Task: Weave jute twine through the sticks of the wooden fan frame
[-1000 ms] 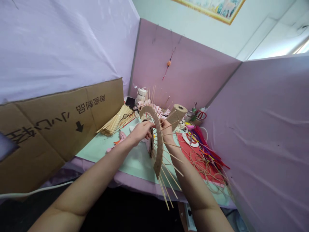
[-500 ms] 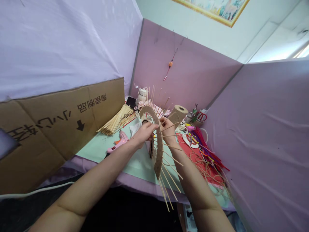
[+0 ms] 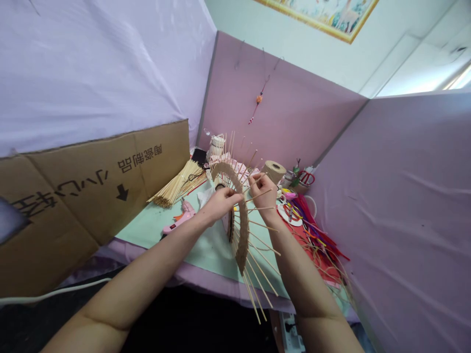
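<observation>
A half-round frame of thin wooden sticks stands upright in front of me, with a broad brown woven band (image 3: 242, 235) around it. The stick ends (image 3: 263, 274) fan out on the right. My left hand (image 3: 222, 203) is closed on the band's near side, thumb on its edge. To the right of the band, my right hand (image 3: 263, 191) is pinched among the stick ends; what lies between its fingertips is too small to make out. A darker inner ring (image 3: 230, 225) is partly hidden behind the band and my left hand.
On the green tabletop (image 3: 147, 225) lie a pink glue gun (image 3: 186, 213) and a bundle of sticks (image 3: 172, 186). A roll of brown cord (image 3: 274, 170) stands behind. Loose twine (image 3: 316, 257), coloured pipe cleaners (image 3: 320, 228) and red sheet are at right; cardboard (image 3: 91, 196) walls the left.
My right hand has moved away from the band, to the right and slightly up, still pinched. My left hand keeps its grip, and the frame has barely shifted.
</observation>
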{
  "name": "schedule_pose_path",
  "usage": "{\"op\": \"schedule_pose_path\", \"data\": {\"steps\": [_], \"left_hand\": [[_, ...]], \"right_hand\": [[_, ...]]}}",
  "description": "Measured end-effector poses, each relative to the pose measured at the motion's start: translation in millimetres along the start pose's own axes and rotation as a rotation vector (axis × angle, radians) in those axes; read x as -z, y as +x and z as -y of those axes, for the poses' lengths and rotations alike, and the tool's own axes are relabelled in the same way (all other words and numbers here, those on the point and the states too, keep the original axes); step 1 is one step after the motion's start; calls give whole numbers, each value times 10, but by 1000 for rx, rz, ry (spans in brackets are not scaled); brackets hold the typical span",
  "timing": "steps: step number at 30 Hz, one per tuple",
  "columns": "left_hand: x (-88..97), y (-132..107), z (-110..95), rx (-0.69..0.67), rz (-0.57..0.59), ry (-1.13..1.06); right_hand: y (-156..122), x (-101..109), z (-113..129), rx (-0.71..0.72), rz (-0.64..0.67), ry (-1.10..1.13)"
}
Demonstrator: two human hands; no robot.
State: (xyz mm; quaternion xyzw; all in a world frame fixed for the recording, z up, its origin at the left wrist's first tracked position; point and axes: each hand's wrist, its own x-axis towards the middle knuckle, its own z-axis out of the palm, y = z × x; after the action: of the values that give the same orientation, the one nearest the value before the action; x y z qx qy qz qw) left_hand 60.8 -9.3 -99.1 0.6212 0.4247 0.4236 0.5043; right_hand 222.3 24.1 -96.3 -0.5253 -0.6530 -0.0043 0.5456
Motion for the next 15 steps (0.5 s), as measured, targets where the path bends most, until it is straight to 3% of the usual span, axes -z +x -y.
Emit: {"op": "schedule_pose_path", "data": {"steps": [7, 15], "left_hand": [[-13, 29, 8, 2, -44, 110], [-77, 31, -93, 94, 43, -79]], "right_hand": [[30, 71, 78, 25, 0, 28], [114, 238, 113, 131, -20, -61]]}}
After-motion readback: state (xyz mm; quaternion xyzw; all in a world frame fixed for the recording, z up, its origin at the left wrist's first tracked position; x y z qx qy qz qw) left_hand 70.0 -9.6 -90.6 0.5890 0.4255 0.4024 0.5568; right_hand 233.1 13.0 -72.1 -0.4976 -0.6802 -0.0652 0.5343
